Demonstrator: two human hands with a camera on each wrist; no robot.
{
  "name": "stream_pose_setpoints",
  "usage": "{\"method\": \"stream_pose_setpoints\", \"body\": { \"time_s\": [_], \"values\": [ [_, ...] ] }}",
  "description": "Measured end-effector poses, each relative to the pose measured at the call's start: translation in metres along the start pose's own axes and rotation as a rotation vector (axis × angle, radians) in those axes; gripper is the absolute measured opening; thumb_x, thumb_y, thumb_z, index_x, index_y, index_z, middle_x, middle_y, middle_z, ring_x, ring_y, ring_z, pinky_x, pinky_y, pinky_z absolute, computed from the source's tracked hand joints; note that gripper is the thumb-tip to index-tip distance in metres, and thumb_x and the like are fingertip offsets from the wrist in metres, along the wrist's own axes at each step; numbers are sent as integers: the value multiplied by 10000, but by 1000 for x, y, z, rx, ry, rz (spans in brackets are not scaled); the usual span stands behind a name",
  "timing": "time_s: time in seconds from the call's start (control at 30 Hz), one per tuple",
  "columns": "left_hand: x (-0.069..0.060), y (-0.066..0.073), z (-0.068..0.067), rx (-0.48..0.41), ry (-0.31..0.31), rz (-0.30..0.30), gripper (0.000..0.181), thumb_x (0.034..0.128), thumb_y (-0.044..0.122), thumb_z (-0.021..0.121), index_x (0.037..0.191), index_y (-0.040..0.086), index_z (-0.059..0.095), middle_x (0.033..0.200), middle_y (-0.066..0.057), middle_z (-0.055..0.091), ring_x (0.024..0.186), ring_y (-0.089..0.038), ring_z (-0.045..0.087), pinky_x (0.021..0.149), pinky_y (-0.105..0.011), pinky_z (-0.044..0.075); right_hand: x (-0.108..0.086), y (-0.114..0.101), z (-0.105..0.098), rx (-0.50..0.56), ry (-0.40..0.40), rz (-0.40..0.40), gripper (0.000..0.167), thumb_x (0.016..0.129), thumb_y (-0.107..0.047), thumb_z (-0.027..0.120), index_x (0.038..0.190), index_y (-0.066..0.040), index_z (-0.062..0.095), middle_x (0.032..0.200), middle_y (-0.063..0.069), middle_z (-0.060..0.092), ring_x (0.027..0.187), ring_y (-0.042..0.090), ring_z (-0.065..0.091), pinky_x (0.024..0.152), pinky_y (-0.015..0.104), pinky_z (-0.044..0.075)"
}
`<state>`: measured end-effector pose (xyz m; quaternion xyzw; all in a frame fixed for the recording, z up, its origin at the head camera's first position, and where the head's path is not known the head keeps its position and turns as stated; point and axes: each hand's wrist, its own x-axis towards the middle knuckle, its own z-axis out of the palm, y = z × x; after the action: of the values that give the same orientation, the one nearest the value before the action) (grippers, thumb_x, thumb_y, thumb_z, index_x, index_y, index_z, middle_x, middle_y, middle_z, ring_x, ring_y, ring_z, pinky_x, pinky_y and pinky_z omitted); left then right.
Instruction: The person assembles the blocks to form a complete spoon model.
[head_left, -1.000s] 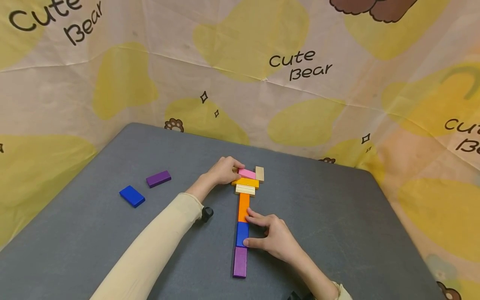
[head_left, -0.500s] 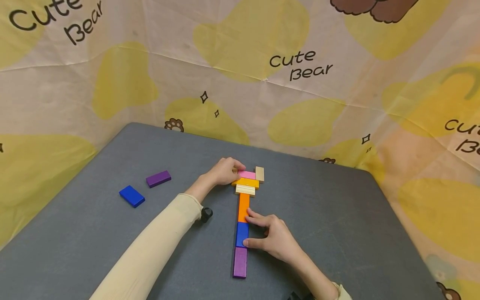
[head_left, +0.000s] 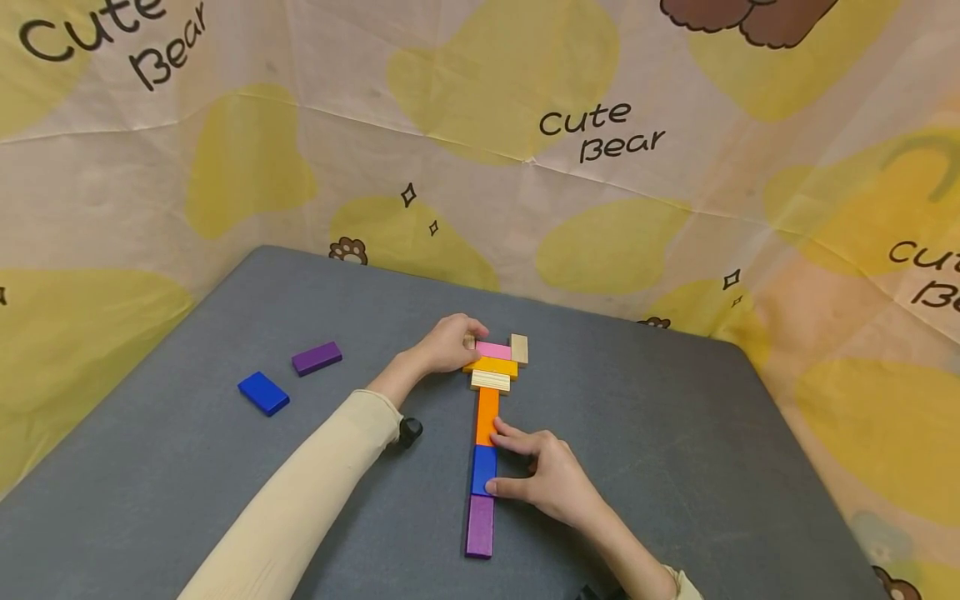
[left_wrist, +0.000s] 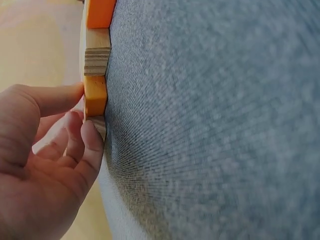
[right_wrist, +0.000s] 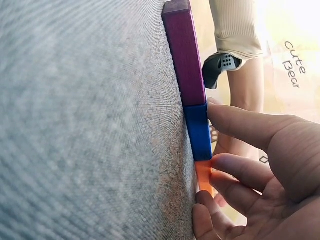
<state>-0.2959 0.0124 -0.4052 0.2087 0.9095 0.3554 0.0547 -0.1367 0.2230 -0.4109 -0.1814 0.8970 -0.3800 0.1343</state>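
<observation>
A row of flat blocks runs away from me on the table. From the near end come a purple block (head_left: 480, 527), a blue block (head_left: 483, 468) and an orange block (head_left: 487, 415). Beyond them lie a striped wooden block (head_left: 491, 381), a yellow block (head_left: 495, 365) and a pink block (head_left: 495, 351). My left hand (head_left: 446, 343) pinches a plain wooden block (head_left: 470, 342) at the pink block's left end, largely hidden by the fingers. My right hand (head_left: 553, 477) rests its thumb on the blue block and its fingertips on the orange block's right edge.
Another plain wooden block (head_left: 519, 349) lies at the pink block's right end. A loose purple block (head_left: 317, 358) and a loose blue block (head_left: 263, 393) lie on the left of the grey table (head_left: 660, 433). A printed cloth (head_left: 480, 150) hangs behind the table.
The pink block has turned from a slight slant to lie straight along the yellow block. My left hand has shifted only slightly; the right hand stays in place.
</observation>
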Motion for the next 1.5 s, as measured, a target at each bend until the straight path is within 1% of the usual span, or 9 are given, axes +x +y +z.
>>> {"method": "stream_pose_setpoints", "body": {
  "time_s": [0.1, 0.23, 0.37, 0.47, 0.53, 0.77, 1.0, 1.17, 1.5],
  "values": [
    [0, -1, -1, 2, 3, 17, 389, 881, 40, 676, 1267, 11, 640, 1230, -124, 595, 1139, -262, 517, 1033, -405, 387, 0, 0, 0, 8, -1, -4, 660, 761, -379, 854, 1350, -206, 612, 1415, -145, 490, 1314, 201, 454, 907, 403, 472],
    [-1, -2, 0, 2, 33, 24, 437, 851, 51, 703, 1280, 17, 628, 1276, -153, 517, 1155, -278, 469, 1035, -415, 379, 0, 1, 1, 8, -3, 1, 663, 760, -380, 854, 1353, -209, 609, 1416, -151, 487, 1297, 199, 462, 844, 365, 481],
    [-2, -6, -3, 0, 81, -7, 437, 879, 84, 689, 1301, 6, 602, 1305, -169, 487, 1197, -289, 446, 1047, -423, 369, 0, 0, 0, -4, -2, 9, 662, 760, -380, 854, 1352, -214, 609, 1421, -151, 483, 1232, 186, 484, 751, 314, 461],
    [-4, -8, -6, 3, 117, -37, 399, 924, 77, 640, 1310, -10, 585, 1296, -165, 526, 1197, -288, 471, 1036, -422, 383, 0, 0, 0, -6, -1, 10, 662, 761, -381, 853, 1353, -215, 608, 1422, -152, 482, 1226, 184, 483, 750, 329, 463],
    [-5, -8, -9, 6, 129, -47, 379, 934, 59, 620, 1302, -21, 583, 1279, -169, 552, 1182, -293, 495, 1024, -423, 393, 0, 0, 0, -8, 0, 6, 661, 762, -382, 852, 1353, -213, 609, 1419, -154, 483, 1264, 191, 473, 799, 342, 473],
    [-5, -8, -8, 9, 120, -61, 359, 930, 47, 640, 1282, -14, 603, 1252, -159, 581, 1164, -285, 521, 1007, -419, 405, -1, 0, 1, 11, 4, 1, 674, 754, -373, 860, 1353, -199, 608, 1414, -154, 488, 1300, 183, 452, 806, 346, 469],
    [-4, -10, -8, -17, 118, -81, 397, 927, 47, 649, 1311, -19, 569, 1260, -162, 577, 962, -252, 569, 853, -357, 487, -1, -1, 1, 1, 13, -13, 666, 754, -377, 859, 1346, -195, 615, 1411, -144, 498, 1301, 180, 451, 789, 330, 466],
    [-4, -12, -9, -55, 108, -93, 424, 938, 51, 636, 1342, -27, 532, 1303, -161, 570, 975, -244, 581, 866, -347, 493, -1, 0, 0, -10, 20, -18, 662, 753, -379, 859, 1343, -199, 619, 1413, -135, 501, 1273, 185, 467, 752, 321, 459],
    [-6, -10, -8, -53, 106, -96, 409, 952, 61, 618, 1343, -27, 534, 1310, -160, 568, 976, -247, 579, 875, -352, 492, -2, 0, 0, -5, 4, 2, 670, 756, -395, 853, 1353, -213, 609, 1416, -158, 486, 1278, 188, 457, 809, 340, 466]
  ]
}}
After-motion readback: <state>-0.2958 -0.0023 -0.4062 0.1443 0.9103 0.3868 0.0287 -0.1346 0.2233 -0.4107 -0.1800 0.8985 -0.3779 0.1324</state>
